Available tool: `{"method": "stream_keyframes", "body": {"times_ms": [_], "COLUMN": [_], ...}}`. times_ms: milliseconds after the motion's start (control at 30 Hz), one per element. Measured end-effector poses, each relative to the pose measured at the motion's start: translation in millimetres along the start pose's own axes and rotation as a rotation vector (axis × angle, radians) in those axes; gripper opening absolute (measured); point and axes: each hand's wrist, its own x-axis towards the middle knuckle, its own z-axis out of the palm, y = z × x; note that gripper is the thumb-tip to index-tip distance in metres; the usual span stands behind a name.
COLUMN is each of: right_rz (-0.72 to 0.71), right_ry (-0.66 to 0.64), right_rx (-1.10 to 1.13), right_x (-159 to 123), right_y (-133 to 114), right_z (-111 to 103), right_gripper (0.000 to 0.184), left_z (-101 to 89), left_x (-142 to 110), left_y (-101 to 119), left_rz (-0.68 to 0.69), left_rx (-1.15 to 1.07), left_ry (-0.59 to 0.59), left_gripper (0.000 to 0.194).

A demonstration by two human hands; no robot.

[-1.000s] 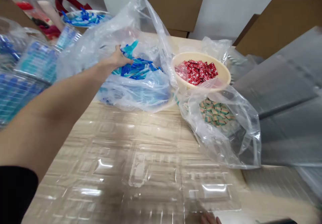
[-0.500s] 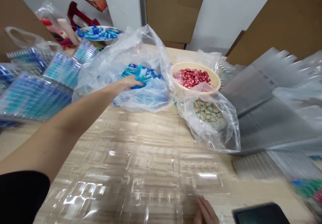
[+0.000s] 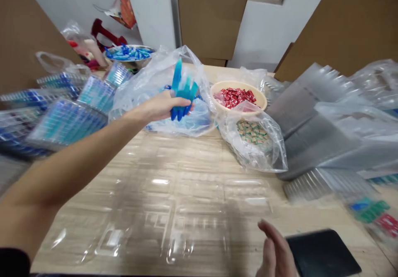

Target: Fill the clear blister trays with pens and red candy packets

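Observation:
My left hand [image 3: 163, 105] is closed around a bunch of slim blue-and-teal plastic pieces [image 3: 183, 88], raised just above an open clear plastic bag [image 3: 139, 84]. More blue pieces lie inside that bag, partly hidden by the hand. Their exact kind does not show. At the lower right, my right hand [image 3: 275, 252] is partly cut off by the frame edge, its fingers apart and holding nothing. It hovers beside a black flat device [image 3: 321, 252]. Clear moulded plastic trays [image 3: 192, 219] cover the table between my hands.
A cream bowl [image 3: 264, 98] contains red packets [image 3: 236, 97]. Before it lies a bag of small tan-and-green pieces [image 3: 251, 132]. Stacks of filled trays [image 3: 68, 121] stand at left, grey clear tray stacks [image 3: 314, 140] at right. A metal bowl of blue pieces [image 3: 129, 54] sits behind.
My left hand has lifted out of the bag with the blue-and-teal pieces. My right hand has come further into view and spread its fingers. The camera view has shifted.

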Motion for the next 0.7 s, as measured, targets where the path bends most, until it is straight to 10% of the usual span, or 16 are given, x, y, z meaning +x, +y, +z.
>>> {"method": "stream_keyframes", "body": {"times_ms": [200, 367, 567, 700], "right_rz": [0.683, 0.772, 0.770, 0.749], "right_ry": [-1.026, -1.522, -1.378, -1.159], "right_rx": [0.848, 0.961, 0.800, 0.799], "right_x": [44.1, 34.5, 3.9, -2.8], "right_y": [-61.1, -74.6, -74.9, -71.5], "right_z": [46.3, 67.7, 74.1, 77.4], "right_gripper": [0.071, 0.069, 0.037, 0.035], "left_z": [49.9, 85.7, 85.6, 77.6], "left_x": [-118.2, -163.3, -170.8, -176.5], "left_y": [12.6, -20.2, -52.0, -59.7], "left_rz": [0.487, 0.838, 0.897, 0.706], "left_rx": [0.679, 0.858, 0.923, 0.853], "left_ry": [-0.525, -0.641, -0.566, -0.089], "left_gripper": [0.011, 0.031, 0.036, 0.041]}}
